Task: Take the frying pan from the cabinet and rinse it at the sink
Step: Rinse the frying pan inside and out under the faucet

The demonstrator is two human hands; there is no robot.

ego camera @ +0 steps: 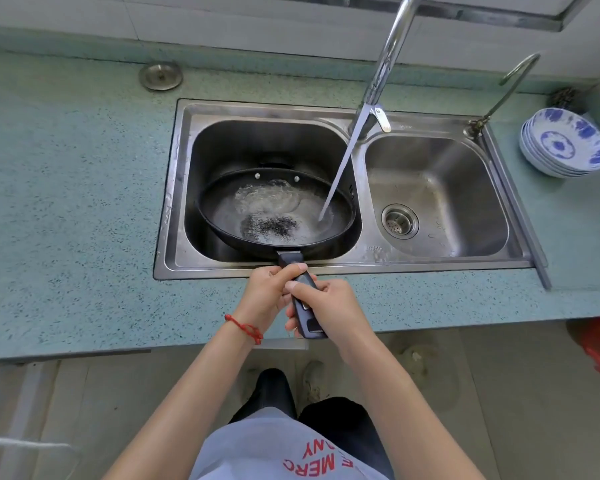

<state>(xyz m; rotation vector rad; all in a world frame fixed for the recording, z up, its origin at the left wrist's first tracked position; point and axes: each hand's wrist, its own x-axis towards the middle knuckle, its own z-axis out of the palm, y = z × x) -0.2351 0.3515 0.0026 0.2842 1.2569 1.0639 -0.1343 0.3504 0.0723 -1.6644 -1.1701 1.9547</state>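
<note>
Both forearms are reaching forward from the person's grey shirt [278, 452] toward the counter edge. Beyond them, the speckled green countertop [77, 209] is holding a steel double sink [430, 263]. Its left basin [222, 147] is containing the frying pan [340, 230], and the right basin [440, 188] is showing only its drain strainer [399, 221]. The pan is sitting tilted in the left basin, with its handle [305, 306] pointing back over the sink rim toward the person. A tall chrome faucet [385, 64] is sending a thin stream of water [340, 168] into the right part of the pan, where water is pooling and bubbling. At the far right, a stack of blue and white bowls [565, 143] is standing on the counter, near a smaller curved tap [510, 88]. The left hand [267, 299] is gripping the handle nearer to the pan, and the right hand [329, 306] is gripping it just behind, fingers curled around it. A red string bracelet [245, 329] is circling the left wrist.
</note>
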